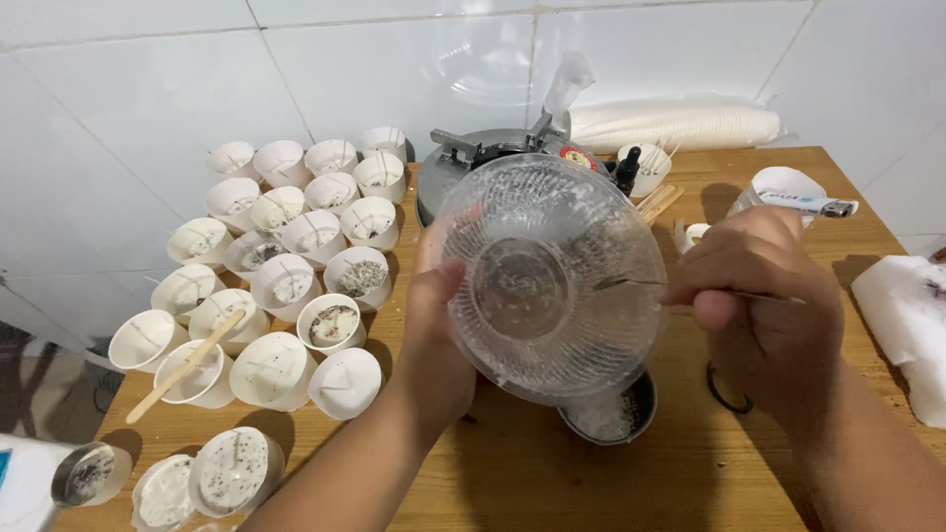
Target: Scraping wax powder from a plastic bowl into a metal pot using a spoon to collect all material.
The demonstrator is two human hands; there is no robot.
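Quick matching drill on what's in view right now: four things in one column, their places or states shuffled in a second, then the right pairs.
Things
1. clear glass bowl
2. wooden stick
3. small metal tin
4. stack of paper cups

Places or states
A. lying on its side against the back wall
B. resting across the white cups at the left
C. tilted on edge, held by the left hand
D. on the table under the bowl

Pairs: 1-C, 2-B, 3-D, 4-A

The right hand holds a thin tool into the bowl.
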